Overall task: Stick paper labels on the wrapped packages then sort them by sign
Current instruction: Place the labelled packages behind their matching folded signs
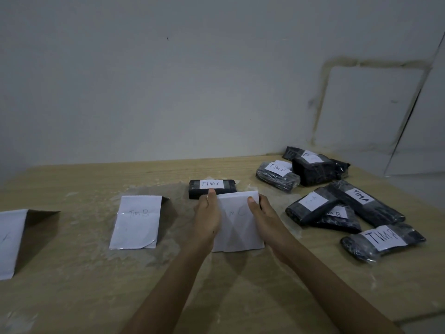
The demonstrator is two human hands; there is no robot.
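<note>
A folded white paper sign marked "TIM C" [237, 225] stands on the wooden table [84, 273] in the middle. My left hand [208, 215] grips its left edge and my right hand [261, 213] grips its right edge, thumbs on the front. Right behind it lies a black wrapped package [212, 188] labelled "TIM C". A sign marked "TIM B" [137, 221] stands to the left, and a third sign [10, 242] is cut off at the left edge.
A loose pile of several black wrapped packages with white labels [337, 196] fills the table's right side, one near the front right [382, 239]. The wall rises just behind the table. Crinkled clear film lies under the signs.
</note>
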